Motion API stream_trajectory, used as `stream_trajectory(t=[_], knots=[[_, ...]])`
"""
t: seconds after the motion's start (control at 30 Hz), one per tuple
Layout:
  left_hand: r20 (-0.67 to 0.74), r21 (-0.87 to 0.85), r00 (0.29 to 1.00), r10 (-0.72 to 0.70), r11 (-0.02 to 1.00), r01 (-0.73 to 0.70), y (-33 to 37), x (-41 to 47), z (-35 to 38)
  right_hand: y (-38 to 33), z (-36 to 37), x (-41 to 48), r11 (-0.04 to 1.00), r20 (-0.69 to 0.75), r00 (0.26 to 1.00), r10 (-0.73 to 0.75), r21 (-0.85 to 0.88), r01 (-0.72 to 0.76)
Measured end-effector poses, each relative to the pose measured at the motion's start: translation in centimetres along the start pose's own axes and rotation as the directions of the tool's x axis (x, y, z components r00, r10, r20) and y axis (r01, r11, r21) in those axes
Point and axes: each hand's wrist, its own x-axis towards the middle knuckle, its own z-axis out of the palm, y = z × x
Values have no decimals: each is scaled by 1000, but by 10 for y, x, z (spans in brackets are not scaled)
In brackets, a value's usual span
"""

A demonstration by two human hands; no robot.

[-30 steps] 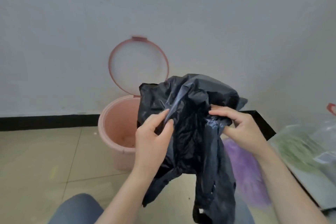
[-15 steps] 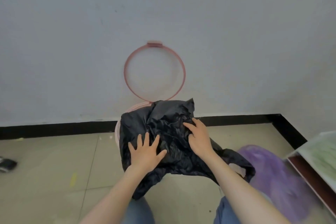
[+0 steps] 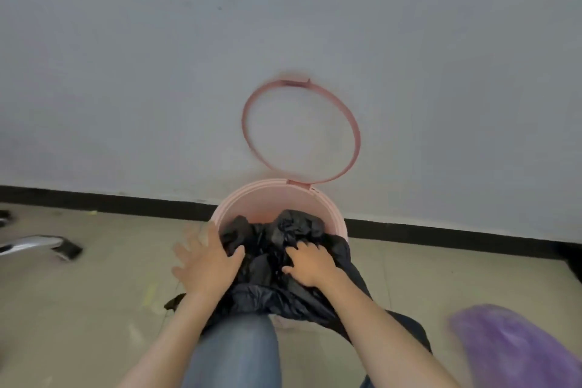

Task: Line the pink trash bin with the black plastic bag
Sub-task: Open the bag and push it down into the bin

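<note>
Black bag [image 3: 277,249] bunched in pink bin [image 3: 277,198] mouth — left hand [image 3: 208,264] spread flat on it, right hand [image 3: 310,263] clutching folds

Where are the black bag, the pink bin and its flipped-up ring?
black bag [image 3: 271,239]: head view, crumpled part inside the bin's mouth.
pink bin [image 3: 267,198]: head view, bare inner back wall.
ring [image 3: 247,135]: head view, left arc.

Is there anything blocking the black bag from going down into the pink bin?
Nothing visible. The ring lid is flipped up against the wall, the pink bin is open, and the black bag already sits in its mouth.
</note>
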Motion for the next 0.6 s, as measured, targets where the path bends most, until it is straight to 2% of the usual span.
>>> stream_trajectory(t=[0.03, 0.07, 0.1, 0.13, 0.2, 0.27, 0.33, 0.37, 0.43, 0.5, 0.57, 0.6], knots=[[169, -122, 980, -107, 984, 128, -8, 4, -4, -3, -1, 7, 1000, 114, 993, 6, -3, -6], [315, -211, 941, -128, 957, 200, -15, 8, -6, -5, -1, 12, 1000, 206, 979, 9, -10, -7], [390, -251, 917, -85, 948, 195, -20, 8, -7, -6, -1, 16, 1000, 258, 966, 10, -16, -6], [405, -217, 914, -33, 967, 131, -23, 7, -7, -6, -1, 18, 1000, 266, 964, 13, -17, -9], [373, 52, 928, 17, 998, -39, -23, 4, -9, -5, -1, 19, 1000, 219, 976, 14, -3, -14], [326, 335, 945, 13, 934, -128, -15, 6, -15, -7, -6, 13, 1000, 165, 986, -8, -5, 9], [299, 477, 954, 26, 862, -173, -2, 8, -24, -11, -13, 0, 999, 71, 997, -39, 16, 38], [301, 481, 953, 38, 857, -186, 4, 10, -27, -11, -17, -8, 998, -9, 999, -51, 25, 52], [320, 374, 944, 76, 905, -200, 11, 16, -32, -7, -19, -29, 996, -178, 984, -23, 82, 39], [266, 170, 958, 108, 973, -156, 17, 26, -37, 3, -15, -54, 981, -257, 963, 79, 191, -30], [111, -98, 986, 128, 988, -117, 24, 39, -39, 15, -4, -80, 938, -189, 967, 172, 332, -102], [28, -168, 992, 123, 979, -117, 28, 44, -36, 18, 3, -93, 906, -133, 974, 186, 406, -118]])
